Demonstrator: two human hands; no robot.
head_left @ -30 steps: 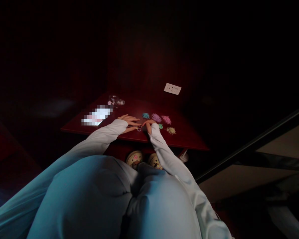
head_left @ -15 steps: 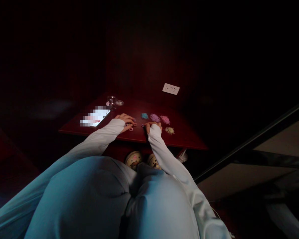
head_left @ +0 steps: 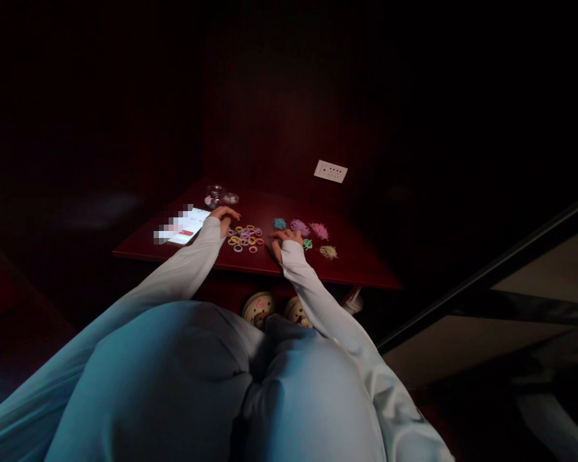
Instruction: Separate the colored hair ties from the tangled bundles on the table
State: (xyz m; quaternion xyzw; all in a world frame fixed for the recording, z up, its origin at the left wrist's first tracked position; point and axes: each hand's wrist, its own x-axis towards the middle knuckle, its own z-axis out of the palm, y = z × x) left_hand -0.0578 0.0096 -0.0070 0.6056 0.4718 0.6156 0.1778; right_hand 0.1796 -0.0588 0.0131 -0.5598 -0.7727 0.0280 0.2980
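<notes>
My left hand (head_left: pixel 225 216) is open, its fingers stretched out above the left side of a spread of small coloured hair ties (head_left: pixel 245 238), near the phone. These rings are yellow, purple, pink and pale blue. My right hand (head_left: pixel 285 239) rests at the right side of the hair ties, fingers extended and apart, with nothing visible in it. Around it lie small sorted piles: a blue pile (head_left: pixel 279 224), a purple pile (head_left: pixel 299 227), a pink pile (head_left: pixel 319 231), a green pile (head_left: pixel 307 244) and a yellow pile (head_left: pixel 328 252).
A lit phone (head_left: pixel 187 226) lies on the left of the dark red table (head_left: pixel 351 269). Behind it stands a clear container (head_left: pixel 216 194) beside a clear lid (head_left: pixel 230 199). A white wall socket (head_left: pixel 331 171) is above the table's back. Clogs (head_left: pixel 259 308) show below the front edge.
My left hand has moved left and back, uncovering the hair ties. My right hand has shifted slightly left with its fingers extended, and the green pile now shows beside it.
</notes>
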